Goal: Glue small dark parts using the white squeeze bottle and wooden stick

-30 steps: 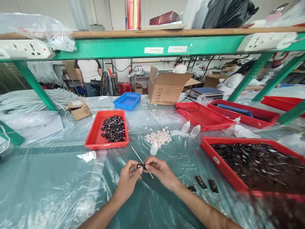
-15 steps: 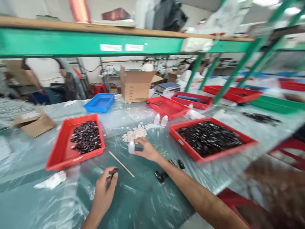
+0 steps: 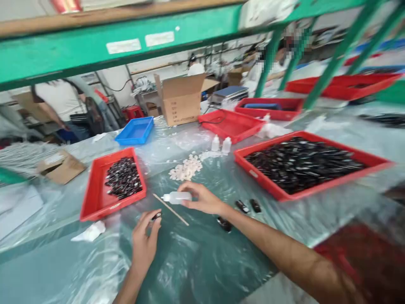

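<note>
My left hand [image 3: 146,232] pinches a small black glossy piece [image 3: 156,215] between thumb and fingertips, a little above the table. In my right hand [image 3: 202,199] is a white squeeze bottle [image 3: 177,197], tipped onto its side with its nozzle pointing left. Below the bottle a thin wooden stick [image 3: 172,210] lies slantwise on the green, plastic-covered table. Just beyond it spreads a heap of small whitish pieces [image 3: 186,167]. By my right forearm lie several black glossy pieces [image 3: 242,206], one of them partly behind the arm.
Black pieces fill a red tray [image 3: 87,198] at left and a larger red tray [image 3: 272,190] at right. Two white bottles [image 3: 220,145] stand behind the heap. A blue tray [image 3: 134,131], a cardboard box [image 3: 185,103] and a green shelf beam [image 3: 205,31] are farther back.
My right hand has lifted the bottle and tipped it from upright to lying sideways, nozzle left. My left hand still holds the black piece. The camera view has tilted and shifted.
</note>
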`<state>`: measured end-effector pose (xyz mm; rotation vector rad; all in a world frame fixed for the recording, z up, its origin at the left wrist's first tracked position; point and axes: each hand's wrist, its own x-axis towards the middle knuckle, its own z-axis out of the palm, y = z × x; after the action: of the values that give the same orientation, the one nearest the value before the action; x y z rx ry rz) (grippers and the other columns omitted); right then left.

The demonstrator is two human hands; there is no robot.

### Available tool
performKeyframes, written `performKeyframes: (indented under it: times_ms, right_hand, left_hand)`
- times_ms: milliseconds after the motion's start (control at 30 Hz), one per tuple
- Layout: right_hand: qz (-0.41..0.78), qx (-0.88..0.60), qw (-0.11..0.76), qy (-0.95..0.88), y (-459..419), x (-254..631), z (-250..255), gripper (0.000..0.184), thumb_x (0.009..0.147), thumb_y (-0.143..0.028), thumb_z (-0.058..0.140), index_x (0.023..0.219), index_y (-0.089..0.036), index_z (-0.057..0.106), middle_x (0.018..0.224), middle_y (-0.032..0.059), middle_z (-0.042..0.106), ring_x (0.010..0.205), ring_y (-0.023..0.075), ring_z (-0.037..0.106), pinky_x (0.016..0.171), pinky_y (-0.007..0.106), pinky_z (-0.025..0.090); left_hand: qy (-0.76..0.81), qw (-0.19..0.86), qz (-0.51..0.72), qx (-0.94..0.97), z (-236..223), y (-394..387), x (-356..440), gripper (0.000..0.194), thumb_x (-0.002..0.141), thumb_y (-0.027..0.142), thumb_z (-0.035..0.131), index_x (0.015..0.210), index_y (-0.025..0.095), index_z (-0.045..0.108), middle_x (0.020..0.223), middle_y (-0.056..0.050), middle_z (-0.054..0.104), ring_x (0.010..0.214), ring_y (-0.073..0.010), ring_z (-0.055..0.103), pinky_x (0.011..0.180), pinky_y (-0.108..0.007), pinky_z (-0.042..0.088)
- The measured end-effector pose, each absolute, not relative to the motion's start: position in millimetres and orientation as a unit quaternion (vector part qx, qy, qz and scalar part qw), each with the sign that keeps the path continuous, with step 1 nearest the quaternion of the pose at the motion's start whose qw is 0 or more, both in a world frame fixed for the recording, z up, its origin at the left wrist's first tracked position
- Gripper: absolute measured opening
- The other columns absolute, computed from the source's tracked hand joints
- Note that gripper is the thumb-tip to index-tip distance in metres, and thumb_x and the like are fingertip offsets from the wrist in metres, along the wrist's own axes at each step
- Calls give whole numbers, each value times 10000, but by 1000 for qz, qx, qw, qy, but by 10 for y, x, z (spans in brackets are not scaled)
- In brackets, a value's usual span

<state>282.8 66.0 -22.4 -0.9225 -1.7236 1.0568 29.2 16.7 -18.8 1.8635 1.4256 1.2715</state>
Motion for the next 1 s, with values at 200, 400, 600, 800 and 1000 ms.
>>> performKeyframes:
  times_ms: [200, 400, 600, 800, 1000]
  right_hand:
    - [434, -304, 447, -721, 543, 2807, -183, 254, 950, -357, 761, 1172, -235, 742, 1175, 86, 817, 1029, 217, 772, 871, 318, 621]
    - [364, -306, 441, -761, 517, 2799, -220, 228, 972, -333, 769, 1190, -268, 752, 1177, 80, 839, 1029, 230, 813, 798, 308, 650]
    - [232, -292, 479, -794, 389, 2779, -168, 333, 982, -237, 796, 1298, -319, 730, 1239, 88, 830, 1070, 264, 830, 852, 376, 693]
    - [110, -251, 507, -817, 207, 2701, -86, 649, 982, -141, 777, 1541, -418, 602, 1194, 80, 829, 966, 270, 817, 854, 440, 722]
    - [136, -272, 504, -809, 166, 2708, -78, 653, 980, -131, 771, 1530, -451, 627, 1160, 55, 821, 944, 271, 809, 811, 422, 711]
  left_hand:
    - [522, 214, 449, 693, -231, 151, 202, 183, 895, 425, 569, 1025, 351, 676, 961, -8, 691, 779, -174, 694, 622, -267, 633]
    - [511, 218, 448, 700, -200, 105, 242, 159, 923, 364, 567, 1053, 363, 658, 958, -21, 675, 742, -166, 669, 584, -263, 606]
    - [494, 196, 454, 715, -162, 79, 246, 166, 923, 307, 588, 1062, 346, 669, 962, -20, 687, 824, -165, 666, 657, -258, 582]
    - [476, 178, 471, 721, -134, 59, 263, 175, 928, 266, 591, 1074, 319, 671, 945, -23, 707, 833, -152, 670, 675, -241, 565]
    - [465, 172, 469, 731, -130, 48, 266, 190, 934, 235, 580, 1084, 304, 674, 970, -30, 713, 864, -150, 679, 727, -247, 554]
